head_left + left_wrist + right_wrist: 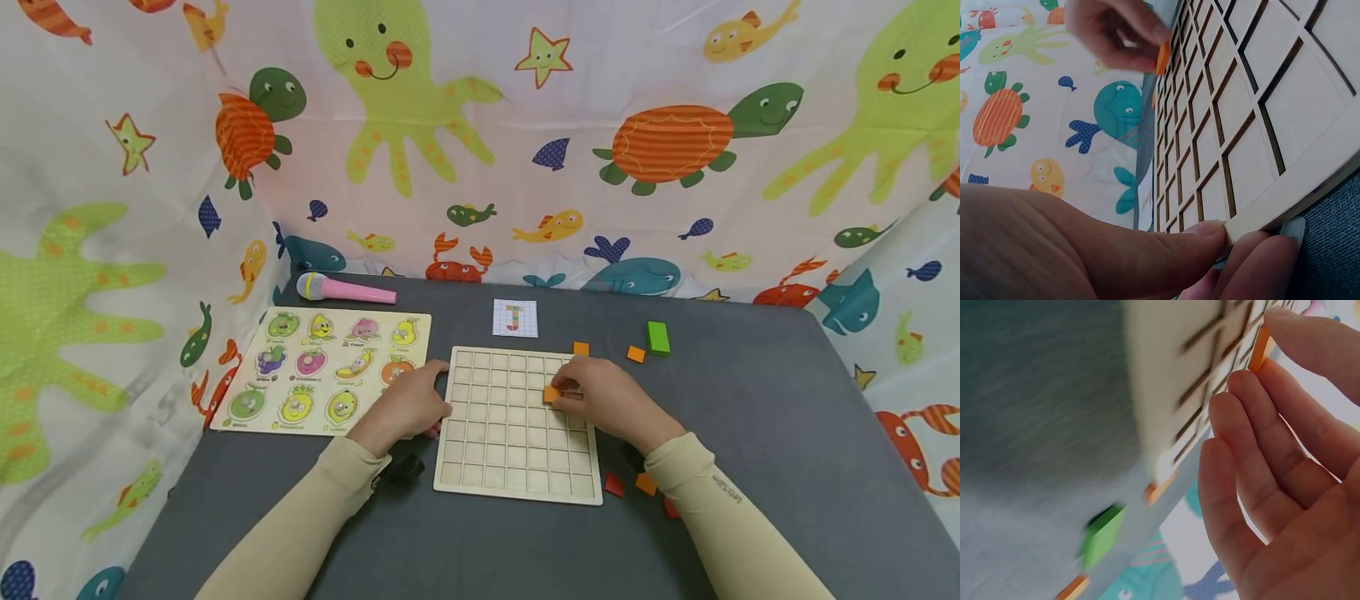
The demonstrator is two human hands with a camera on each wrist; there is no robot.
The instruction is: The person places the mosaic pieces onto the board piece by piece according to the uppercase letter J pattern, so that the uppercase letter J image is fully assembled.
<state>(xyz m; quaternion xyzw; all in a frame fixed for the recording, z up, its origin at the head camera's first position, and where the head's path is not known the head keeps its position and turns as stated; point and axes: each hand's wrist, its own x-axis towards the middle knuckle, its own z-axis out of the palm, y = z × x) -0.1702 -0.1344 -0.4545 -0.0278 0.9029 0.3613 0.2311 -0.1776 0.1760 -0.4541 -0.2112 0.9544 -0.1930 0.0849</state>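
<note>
A pale wooden grid board (517, 493) lies on the dark table, its square cells bare in most of the head view. My left hand (408, 404) grips the board's left edge; the left wrist view shows its thumb (1179, 250) against the rim and fingertips curled at the side. Over the upper right cells, my right hand (611, 400) pinches an orange square tile (551, 394) between thumb and index finger. In the right wrist view this tile (1260, 349) is held on edge, close over the grid, while the other fingers are loosely bent.
A pattern card (515, 318) with a J lies behind the board. Orange tiles (636, 354) and a green block (657, 338) are at the back right. Red (614, 485) and orange pieces lie near the right forearm. A fruit puzzle (262, 342) and pink toy microphone (348, 289) sit left.
</note>
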